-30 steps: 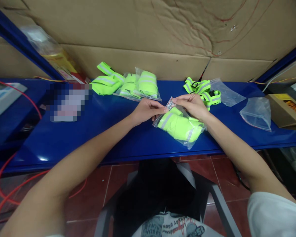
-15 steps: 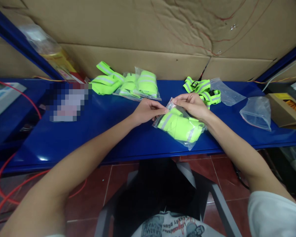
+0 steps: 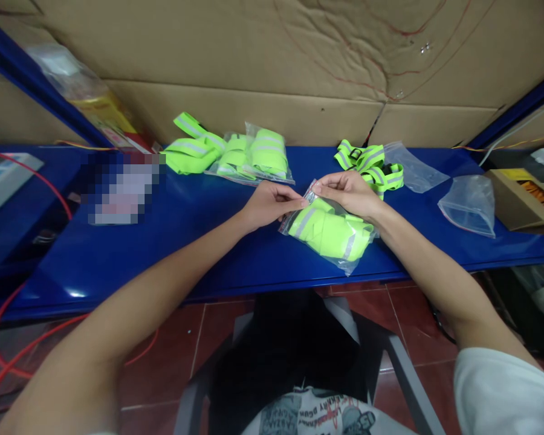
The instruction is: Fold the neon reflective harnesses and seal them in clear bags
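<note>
A clear zip bag [image 3: 347, 267] with a folded neon-yellow reflective strap [image 3: 326, 231] inside lies over the front part of the blue table. My left hand [image 3: 268, 205] pinches the bag's top edge between thumb and fingers. Close beside it, my right hand [image 3: 347, 192] is closed on the same edge, farther along towards the right. Behind my right hand lies a loose reflective strap with black buckles [image 3: 367, 158], partly covered by that hand. Farther back on the left are bagged reflective straps [image 3: 266, 152] and a loose folded strap [image 3: 193, 151].
Flat clear bags [image 3: 469, 204] lie at the right of the blue table [image 3: 199, 254], near an open cardboard box [image 3: 519, 202]. A plastic bottle [image 3: 86, 90] leans at the back left. A red cable [image 3: 4, 344] loops at the left. Cardboard [image 3: 236, 54] forms the back wall.
Both hands keep their grip on the bag's top edge, with barely any movement. The whole view has shifted very slightly.
</note>
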Tool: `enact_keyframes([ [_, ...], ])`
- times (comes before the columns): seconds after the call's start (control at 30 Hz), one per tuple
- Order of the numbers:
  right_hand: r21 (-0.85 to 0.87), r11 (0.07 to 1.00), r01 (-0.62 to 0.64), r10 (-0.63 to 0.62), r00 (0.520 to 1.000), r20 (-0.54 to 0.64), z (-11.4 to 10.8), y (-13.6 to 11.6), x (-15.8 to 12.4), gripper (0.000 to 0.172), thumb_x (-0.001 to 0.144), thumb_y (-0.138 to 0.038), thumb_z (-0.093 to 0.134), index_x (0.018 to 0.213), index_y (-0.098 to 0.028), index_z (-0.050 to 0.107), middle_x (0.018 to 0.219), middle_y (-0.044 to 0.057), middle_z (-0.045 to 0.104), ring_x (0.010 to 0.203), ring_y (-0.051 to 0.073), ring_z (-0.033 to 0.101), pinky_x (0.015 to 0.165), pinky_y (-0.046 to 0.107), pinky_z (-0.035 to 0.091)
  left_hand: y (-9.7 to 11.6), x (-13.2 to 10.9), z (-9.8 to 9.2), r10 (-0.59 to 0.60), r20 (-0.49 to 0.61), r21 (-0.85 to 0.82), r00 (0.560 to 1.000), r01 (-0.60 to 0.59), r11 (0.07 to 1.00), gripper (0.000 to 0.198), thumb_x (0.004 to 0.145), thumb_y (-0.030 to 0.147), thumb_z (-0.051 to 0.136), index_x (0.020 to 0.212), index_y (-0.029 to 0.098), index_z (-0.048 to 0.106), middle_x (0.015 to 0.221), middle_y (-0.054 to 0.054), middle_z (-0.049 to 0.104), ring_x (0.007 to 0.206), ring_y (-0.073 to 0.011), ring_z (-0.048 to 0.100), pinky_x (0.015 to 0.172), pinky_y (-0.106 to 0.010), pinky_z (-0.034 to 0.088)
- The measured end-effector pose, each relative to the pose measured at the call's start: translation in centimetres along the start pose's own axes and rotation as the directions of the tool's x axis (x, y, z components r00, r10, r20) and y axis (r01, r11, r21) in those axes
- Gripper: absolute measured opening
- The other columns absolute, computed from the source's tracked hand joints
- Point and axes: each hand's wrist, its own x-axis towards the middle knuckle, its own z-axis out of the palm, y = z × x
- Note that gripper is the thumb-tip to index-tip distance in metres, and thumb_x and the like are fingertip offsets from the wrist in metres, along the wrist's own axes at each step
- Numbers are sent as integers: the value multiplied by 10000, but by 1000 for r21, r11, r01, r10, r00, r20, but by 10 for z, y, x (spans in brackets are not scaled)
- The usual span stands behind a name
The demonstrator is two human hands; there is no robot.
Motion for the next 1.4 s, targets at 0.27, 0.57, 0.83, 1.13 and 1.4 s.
enact_keyframes([
  [0.27, 9, 1000, 10, -10, 998, 64, -1, 1, -1, 395, 675, -553, 995, 848, -222, 866, 961, 69, 858, 875, 202, 773, 834, 338, 613, -4, 1, 0, 34, -1, 0, 999, -34, 999, 284, 726, 396, 980, 831, 159, 865, 689, -28, 759, 483, -57, 550, 431, -165, 423],
  [0.57, -14, 1000, 0, 1, 998, 60, 1, 0, 0, 400, 715, -565, 966, 882, -216, 868, 930, 60, 848, 801, 180, 726, 710, 311, 568, 0, 2, -4, 46, 72, -18, 996, -45, 999, 333, 776, 475, 951, 861, 164, 866, 598, -2, 703, 445, -63, 524, 414, -176, 421],
  [0.83, -41, 999, -8, 10, 998, 68, 1, 1, -1, 449, 658, -597, 985, 865, -214, 878, 864, 44, 831, 719, 160, 667, 626, 296, 508, -3, 0, -1, 81, 50, 25, 995, -82, 996, 339, 794, 479, 934, 896, 165, 855, 688, -17, 752, 489, -70, 559, 441, -178, 442],
  [1.13, -41, 996, 82, -81, 996, 33, 3, 4, 1, 378, 698, -544, 961, 839, -208, 858, 842, 41, 812, 765, 177, 694, 714, 322, 543, -1, 0, 2, 112, 27, -10, 993, -111, 994, 358, 808, 502, 925, 902, 163, 858, 627, -1, 719, 451, -67, 529, 424, -190, 415],
  [1.4, -83, 996, 18, -17, 1000, 15, -2, 6, 2, 386, 705, -569, 946, 868, -227, 873, 874, 34, 823, 762, 183, 686, 674, 316, 531, 2, 4, -12, 58, 168, -8, 984, -58, 998, 338, 782, 457, 955, 870, 153, 836, 658, -24, 732, 530, -103, 627, 501, -210, 532],
])
